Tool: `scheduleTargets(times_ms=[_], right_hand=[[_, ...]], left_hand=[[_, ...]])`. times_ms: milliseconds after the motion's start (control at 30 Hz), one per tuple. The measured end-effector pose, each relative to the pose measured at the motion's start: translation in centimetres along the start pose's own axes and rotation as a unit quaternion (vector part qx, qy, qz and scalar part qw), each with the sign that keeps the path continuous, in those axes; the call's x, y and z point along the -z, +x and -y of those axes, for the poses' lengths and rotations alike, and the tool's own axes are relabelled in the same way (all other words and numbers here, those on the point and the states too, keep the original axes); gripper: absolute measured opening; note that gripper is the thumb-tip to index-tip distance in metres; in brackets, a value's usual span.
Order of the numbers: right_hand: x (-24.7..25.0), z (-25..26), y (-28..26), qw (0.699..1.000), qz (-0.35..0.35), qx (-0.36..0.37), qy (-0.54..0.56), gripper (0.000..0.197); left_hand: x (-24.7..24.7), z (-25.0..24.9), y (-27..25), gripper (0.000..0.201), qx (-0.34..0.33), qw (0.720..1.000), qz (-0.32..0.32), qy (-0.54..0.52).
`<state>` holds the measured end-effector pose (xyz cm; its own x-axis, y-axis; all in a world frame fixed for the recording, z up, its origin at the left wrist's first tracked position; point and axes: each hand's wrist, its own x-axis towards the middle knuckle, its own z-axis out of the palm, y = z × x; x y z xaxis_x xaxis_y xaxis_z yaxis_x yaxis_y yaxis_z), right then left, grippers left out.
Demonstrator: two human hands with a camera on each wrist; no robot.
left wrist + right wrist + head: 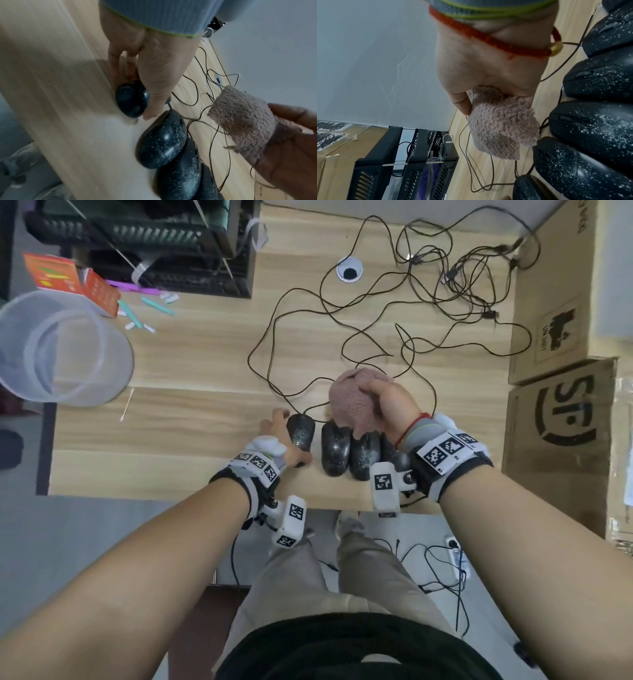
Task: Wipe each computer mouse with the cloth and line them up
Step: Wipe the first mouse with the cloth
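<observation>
A row of black, dust-speckled corded computer mice is being kept side by side near the front edge of the light wood-grain desk (171,440), their thin dark cables (376,313) trailing away in loose tangles across the desktop. The leftmost black speckled mouse (301,431) is being gripped by the left hand (281,436), with the thumb laid along its right flank and the other fingers curled down its far side; in the left wrist view the same mouse (131,98) is being pinched between thumb and fingers (120,63) while resting on the desk, a narrow gap being left between it and the second mouse (335,448). The second, third (364,455) and a partly hidden fourth mouse are being held touching one another. A fluffy dusty-pink terry cloth (356,398) is being clutched in a bunch by the right hand (390,409), fingers closed around it, just above and behind the middle of the row; whether the cloth is touching any mouse cannot be told. In the right wrist view the cloth (501,129) is being seen hanging from the fist beside the mice. A translucent plastic tub (58,347) is being seen at the desk's left, brown cardboard boxes (561,419) at its right, and a black mesh rack (164,244) at the back.
</observation>
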<state>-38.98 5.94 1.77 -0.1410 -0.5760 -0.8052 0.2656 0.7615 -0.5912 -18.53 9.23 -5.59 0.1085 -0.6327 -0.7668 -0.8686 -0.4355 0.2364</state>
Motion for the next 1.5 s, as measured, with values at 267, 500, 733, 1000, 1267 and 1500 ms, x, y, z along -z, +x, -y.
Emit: scheduleTargets(times_ms=[267, 500, 733, 1000, 1267, 1500], right_hand=[[-1.3, -1.0, -1.0, 0.996, -0.017, 0.021, -0.08, 0.007], [-2.9, 0.5, -4.5, 0.974, 0.036, 0.124, -0.188, 0.009], [-4.9, 2.6, -6.8, 0.949, 0.118, 0.205, -0.207, 0.047], [-4.8, 3.7, -7.9, 0.945, 0.065, 0.236, -0.218, 0.037], [-4.0, 4.5, -7.8, 0.9, 0.042, 0.307, -0.307, 0.02], [-5.2, 4.5, -8.7, 0.92, 0.106, 0.228, -0.301, 0.051]], left_hand=[[0.8, 1.3, -0.9, 0.092, 0.028, 0.999, 0.011, -0.041], [5.7, -0.9, -6.5, 0.018, -0.078, 0.957, 0.09, -0.264], [10.0, -2.8, -9.9, 0.048, -0.061, 0.818, 0.216, -0.529], [11.4, -3.5, -10.7, 0.049, -0.025, 0.792, 0.172, -0.586], [12.0, -3.7, -11.0, 0.027, -0.02, 0.809, 0.149, -0.568], [11.8, -5.0, -11.2, 0.046, 0.004, 0.757, 0.193, -0.624]])
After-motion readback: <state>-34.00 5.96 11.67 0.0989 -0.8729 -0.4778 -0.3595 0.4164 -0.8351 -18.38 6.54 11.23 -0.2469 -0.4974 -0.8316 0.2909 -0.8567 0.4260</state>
